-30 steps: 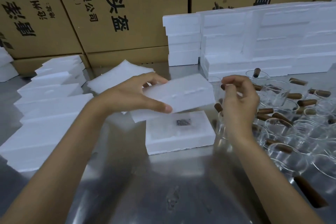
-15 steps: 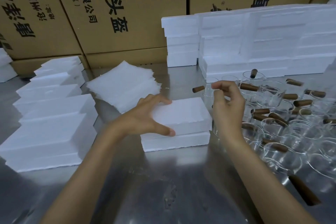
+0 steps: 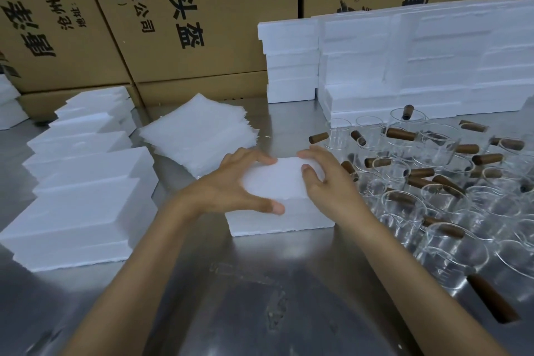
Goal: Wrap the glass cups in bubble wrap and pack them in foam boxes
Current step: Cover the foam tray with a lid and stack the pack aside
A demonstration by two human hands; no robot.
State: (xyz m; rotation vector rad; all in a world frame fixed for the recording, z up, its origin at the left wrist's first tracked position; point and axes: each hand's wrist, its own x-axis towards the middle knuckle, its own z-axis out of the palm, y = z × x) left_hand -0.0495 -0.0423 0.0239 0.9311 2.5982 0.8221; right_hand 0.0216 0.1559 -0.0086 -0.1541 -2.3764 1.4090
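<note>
A white foam box (image 3: 277, 220) sits closed on the steel table (image 3: 245, 298) in the middle, its lid (image 3: 274, 179) on top of the base. My left hand (image 3: 231, 185) grips the lid's left end, thumb on the near edge and fingers over the far edge. My right hand (image 3: 323, 179) grips the lid's right end the same way. The box's contents are hidden. Several clear glass cups with brown wooden handles (image 3: 433, 182) crowd the table to the right. A stack of white bubble-wrap sheets (image 3: 199, 133) lies behind the box to the left.
Stacks of closed foam boxes (image 3: 81, 196) line the left side. More foam boxes (image 3: 419, 58) are piled at the back right. Large printed cardboard cartons (image 3: 187, 14) form a wall behind the table. Bare steel lies in front of the box.
My left hand lowered the foam lid onto the base and closed the box. My right hand came down from beside the cups and took hold of the lid's right end.
</note>
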